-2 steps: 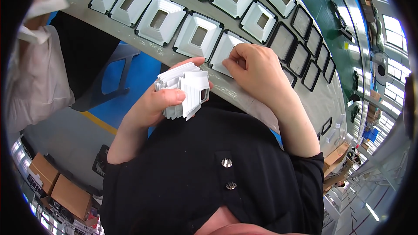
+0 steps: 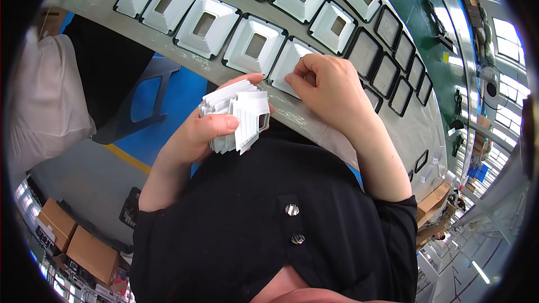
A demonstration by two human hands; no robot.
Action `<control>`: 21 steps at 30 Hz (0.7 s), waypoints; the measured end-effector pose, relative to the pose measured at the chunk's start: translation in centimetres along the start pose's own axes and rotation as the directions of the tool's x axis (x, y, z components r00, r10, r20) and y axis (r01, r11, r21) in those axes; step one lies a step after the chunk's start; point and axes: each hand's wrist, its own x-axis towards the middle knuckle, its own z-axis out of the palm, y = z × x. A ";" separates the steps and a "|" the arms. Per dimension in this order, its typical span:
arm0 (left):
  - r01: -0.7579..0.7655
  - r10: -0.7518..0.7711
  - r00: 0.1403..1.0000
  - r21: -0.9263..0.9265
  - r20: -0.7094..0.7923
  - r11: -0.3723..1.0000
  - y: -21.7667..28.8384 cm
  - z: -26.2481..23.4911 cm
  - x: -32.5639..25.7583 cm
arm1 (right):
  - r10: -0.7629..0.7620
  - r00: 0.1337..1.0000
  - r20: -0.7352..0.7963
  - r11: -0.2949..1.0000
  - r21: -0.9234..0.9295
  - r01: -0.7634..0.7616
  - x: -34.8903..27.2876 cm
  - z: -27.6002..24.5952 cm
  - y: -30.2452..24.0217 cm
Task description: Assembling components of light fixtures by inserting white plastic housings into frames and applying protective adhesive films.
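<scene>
1. White moulded plastic pieces, square with a rectangular window in the middle, make up the stack of white pieces (image 2: pixel 236 113) clasped in the left hand (image 2: pixel 205 129); thumb across the front, fingers curled behind, held just short of the near edge of the grey belt (image 2: pixel 185 59).
2. Right hand (image 2: pixel 331 87): fingertips pinched together on the corner of a white piece on the belt (image 2: pixel 289 59), which lies in a black frame; how firmly it is gripped cannot be told.
3. Surroundings: row of seated white pieces (image 2: pixel 205 25) runs along the belt to the left; empty black frames (image 2: pixel 393 50) continue to the right. Green surface (image 2: pixel 426 17) lies beyond the belt.
4. Obstructions: the right hand covers much of the piece it touches; the stack hides the left palm.
5. Change: against the earlier view, the right hand's fingers sit slightly higher on the piece; the stack is held the same way.
6. Periphery: person in white (image 2: pixel 48 95) at the left edge, partly cut off; cardboard boxes (image 2: pixel 78 244) on the floor, low left. Far right background is too small to make out.
</scene>
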 end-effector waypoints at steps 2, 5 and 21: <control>-0.038 0.038 0.999 -0.005 0.013 0.999 -0.1 -0.1 0.0 | 0.005 0.999 -0.042 0.999 0.037 -0.004 0.1 0.2 0.1; -0.059 0.058 0.998 -0.037 -0.039 0.998 0.1 0.8 -0.1 | 0.030 0.986 -0.164 0.992 0.126 -0.009 -0.6 0.9 0.3; 0.050 0.000 0.968 -0.193 0.252 0.980 0.0 5.0 1.9 | -0.735 0.607 -0.304 0.662 -0.127 0.738 -6.9 -3.0 0.9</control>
